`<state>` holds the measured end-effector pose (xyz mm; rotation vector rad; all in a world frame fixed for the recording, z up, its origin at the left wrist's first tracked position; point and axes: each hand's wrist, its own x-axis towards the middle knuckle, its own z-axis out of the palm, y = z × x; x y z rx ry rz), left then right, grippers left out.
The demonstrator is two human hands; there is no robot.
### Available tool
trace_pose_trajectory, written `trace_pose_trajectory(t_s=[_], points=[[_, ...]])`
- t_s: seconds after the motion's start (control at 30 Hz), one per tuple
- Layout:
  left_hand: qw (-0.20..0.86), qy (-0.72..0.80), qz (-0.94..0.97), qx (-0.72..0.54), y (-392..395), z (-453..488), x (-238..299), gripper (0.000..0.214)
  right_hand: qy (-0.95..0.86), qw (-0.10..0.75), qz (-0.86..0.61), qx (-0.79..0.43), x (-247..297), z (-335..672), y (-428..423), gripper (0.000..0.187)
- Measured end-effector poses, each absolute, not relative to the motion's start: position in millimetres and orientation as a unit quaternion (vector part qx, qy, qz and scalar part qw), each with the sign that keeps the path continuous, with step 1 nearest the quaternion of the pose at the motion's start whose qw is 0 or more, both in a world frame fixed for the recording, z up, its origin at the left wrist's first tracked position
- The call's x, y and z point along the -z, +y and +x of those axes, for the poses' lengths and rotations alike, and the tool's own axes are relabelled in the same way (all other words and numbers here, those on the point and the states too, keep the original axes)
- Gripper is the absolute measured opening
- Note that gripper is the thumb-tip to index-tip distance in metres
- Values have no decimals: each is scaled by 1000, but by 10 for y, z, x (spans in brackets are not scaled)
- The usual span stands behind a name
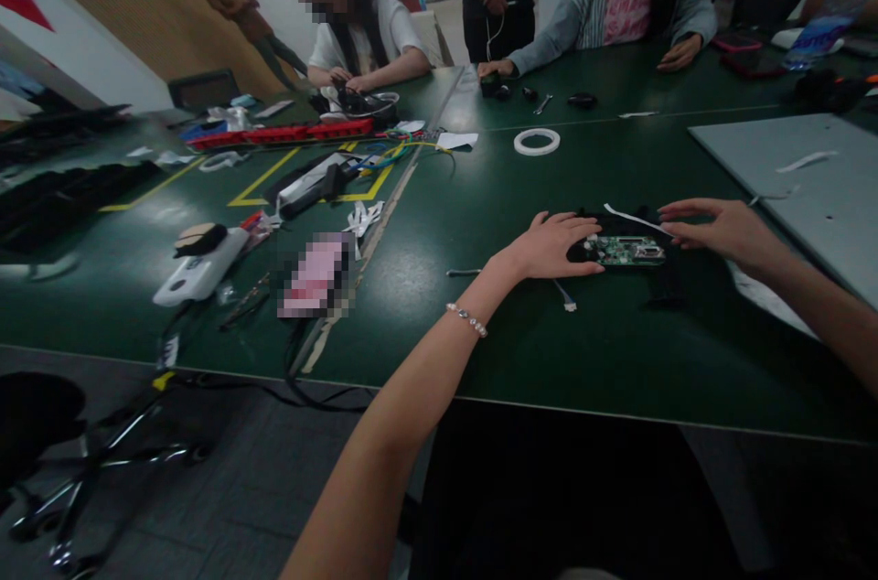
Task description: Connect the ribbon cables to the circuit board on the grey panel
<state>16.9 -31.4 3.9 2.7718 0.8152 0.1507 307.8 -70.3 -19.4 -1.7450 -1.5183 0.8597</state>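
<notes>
A small green circuit board lies in a black housing on the dark green table. My left hand rests at the board's left end, fingers stretched out and touching the housing. My right hand hovers at the right end, fingers extended and spread, with nothing in it. A white strip lies just behind the board. A thin grey cable with a white plug lies under my left wrist, which wears a bead bracelet.
A white tape ring sits farther back. A grey panel lies at right. Left are a white device, a red power strip and loose wires. Three other people are at the far side. The table edge runs near me.
</notes>
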Motion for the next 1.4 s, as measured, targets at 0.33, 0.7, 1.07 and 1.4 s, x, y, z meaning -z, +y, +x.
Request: trace_pose_trajectory(t_s=[0.33, 0.7, 1.07, 1.4], points=[[137, 288, 948, -21, -311, 166, -81, 71, -600, 424, -605, -307, 204, 3108, -697, 43], [140, 292, 946, -24, -288, 164, -74, 71, -648, 302, -643, -276, 236, 3181, -681, 44], [140, 291, 946, -25, -271, 167, -63, 72, -786, 208, -579, -55, 319, 3065, -662, 43], [143, 290, 946, -24, -265, 159, -56, 73, -832, 161, -530, -32, 413, 3151, -626, 45]])
